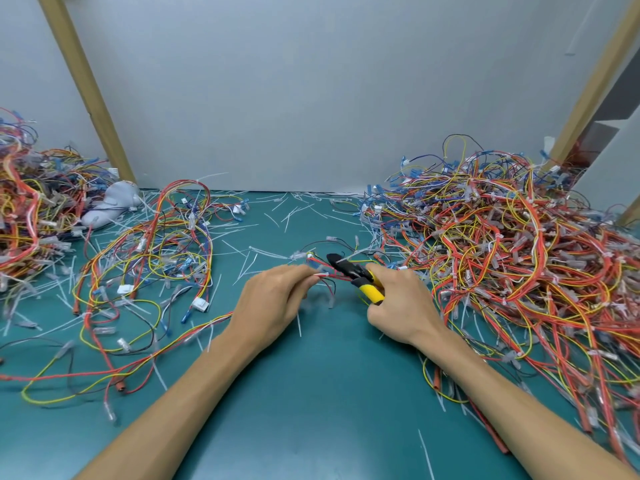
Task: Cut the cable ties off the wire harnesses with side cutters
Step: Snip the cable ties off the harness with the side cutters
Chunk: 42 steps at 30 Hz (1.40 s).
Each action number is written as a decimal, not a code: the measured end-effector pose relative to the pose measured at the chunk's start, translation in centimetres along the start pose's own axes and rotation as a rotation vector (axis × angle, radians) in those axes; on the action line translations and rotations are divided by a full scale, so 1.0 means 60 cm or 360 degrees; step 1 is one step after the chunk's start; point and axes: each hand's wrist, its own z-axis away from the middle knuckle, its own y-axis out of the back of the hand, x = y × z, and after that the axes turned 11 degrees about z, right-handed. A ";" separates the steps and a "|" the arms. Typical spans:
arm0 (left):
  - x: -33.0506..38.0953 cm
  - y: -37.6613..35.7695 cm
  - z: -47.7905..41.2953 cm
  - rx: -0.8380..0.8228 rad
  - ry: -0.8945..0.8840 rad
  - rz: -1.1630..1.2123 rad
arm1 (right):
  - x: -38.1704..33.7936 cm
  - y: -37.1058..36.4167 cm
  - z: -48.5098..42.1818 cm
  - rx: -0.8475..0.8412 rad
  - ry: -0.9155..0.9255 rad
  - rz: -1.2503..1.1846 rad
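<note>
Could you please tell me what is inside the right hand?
The right hand grips yellow-handled side cutters, black head sticking out; their handle ends are hidden in its grip.

side cutters (356,277): yellow grips, black head | mat (311,410): teal | harnesses (502,244): red, yellow (some blue)

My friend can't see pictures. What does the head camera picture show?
A person's left hand pinches a small wire harness while the right hand holds yellow-handled side cutters against its wires, over a green table. Tangled wire piles of red, yellow and blue lie on both sides, with loose white cable ties scattered about.
</note>
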 end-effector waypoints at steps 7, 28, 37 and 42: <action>-0.008 0.007 -0.005 -0.0002 0.0355 0.0674 | 0.009 -0.001 0.000 0.0273 -0.0229 -0.0292; 0.002 0.075 0.005 -0.0580 0.0461 -0.0171 | 0.011 -0.002 -0.004 0.1051 -0.0187 0.0275; 0.024 0.064 -0.039 -0.0430 0.0737 -0.0121 | 0.004 -0.001 -0.006 0.1134 -0.0246 -0.0070; 0.046 0.081 -0.102 -0.0494 0.1188 0.0862 | -0.003 0.002 -0.004 0.1176 -0.0200 -0.0287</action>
